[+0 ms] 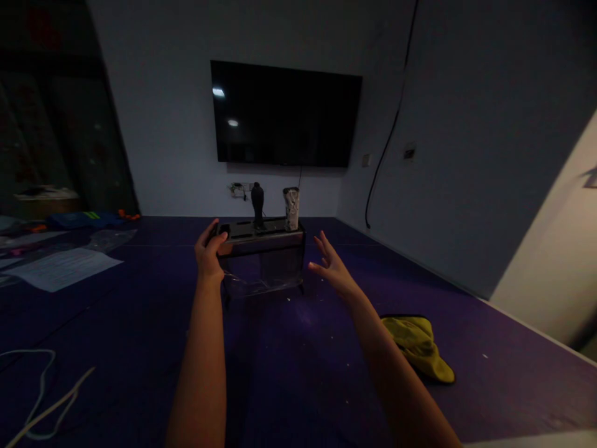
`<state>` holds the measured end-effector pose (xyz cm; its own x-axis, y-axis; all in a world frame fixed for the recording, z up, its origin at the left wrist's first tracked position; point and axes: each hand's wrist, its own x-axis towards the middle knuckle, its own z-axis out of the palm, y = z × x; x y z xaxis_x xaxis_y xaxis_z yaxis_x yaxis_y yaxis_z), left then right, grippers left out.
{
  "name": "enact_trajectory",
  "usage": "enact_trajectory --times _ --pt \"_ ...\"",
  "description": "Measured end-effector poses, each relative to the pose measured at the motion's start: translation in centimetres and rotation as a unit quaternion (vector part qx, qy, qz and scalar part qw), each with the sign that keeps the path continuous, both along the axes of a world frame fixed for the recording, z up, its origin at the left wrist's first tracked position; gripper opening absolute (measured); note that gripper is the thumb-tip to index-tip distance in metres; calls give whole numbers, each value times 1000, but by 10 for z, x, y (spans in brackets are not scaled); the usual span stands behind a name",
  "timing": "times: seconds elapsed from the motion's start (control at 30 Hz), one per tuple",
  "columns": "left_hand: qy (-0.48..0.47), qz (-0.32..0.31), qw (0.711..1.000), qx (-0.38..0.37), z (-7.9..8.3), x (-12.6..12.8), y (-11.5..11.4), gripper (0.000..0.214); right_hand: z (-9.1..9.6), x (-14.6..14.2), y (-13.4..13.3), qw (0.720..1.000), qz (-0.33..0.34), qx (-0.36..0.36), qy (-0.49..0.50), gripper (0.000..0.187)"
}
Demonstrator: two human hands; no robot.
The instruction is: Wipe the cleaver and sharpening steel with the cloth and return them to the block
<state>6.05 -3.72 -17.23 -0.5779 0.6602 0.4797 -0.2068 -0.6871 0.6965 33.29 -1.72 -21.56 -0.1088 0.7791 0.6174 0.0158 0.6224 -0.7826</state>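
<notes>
A dark rack with a slotted top [242, 230] stands on the purple floor, with a see-through, film-like sheet along its lower front. A black handle-like piece [258, 202] rises from the middle of the top. Near the right end stands a whitish, dark-mottled upright piece [291, 208] whose kind I cannot make out. My left hand [208, 252] grips the rack's left end, its thumb over the top corner. Fingers spread, my right hand [333, 269] is held just off the rack's right end and has nothing in it.
A yellow cloth item with dark edging [415, 342] lies beside my right forearm. Paper sheets [65, 267] and clear plastic [112, 238] are at the left. A pale cord [41, 386] lies at lower left. Behind, a television [286, 115] hangs on the wall.
</notes>
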Motion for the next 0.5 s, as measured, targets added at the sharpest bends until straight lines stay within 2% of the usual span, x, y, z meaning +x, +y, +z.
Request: enact_trajectory --times 0.07,0.13,0.2,0.27,0.37,0.5 --pt "16 -30 999 12 3 8 -4 59 15 -8 2 998 66 -8 15 105" --pt "41 -50 998 16 5 16 -7 59 20 -13 5 992 116 -28 37 114" --pt "71 -60 996 16 4 23 -7 60 19 -16 7 988 133 -43 69 116" --pt "104 -53 993 24 2 28 -4 62 14 -17 10 986 117 -31 114 113" --pt "178 16 982 59 -2 32 2 62 10 -17 14 983 82 -4 166 106" --pt "282 149 945 75 -1 30 4 71 8 -12 22 980 30 8 198 105"
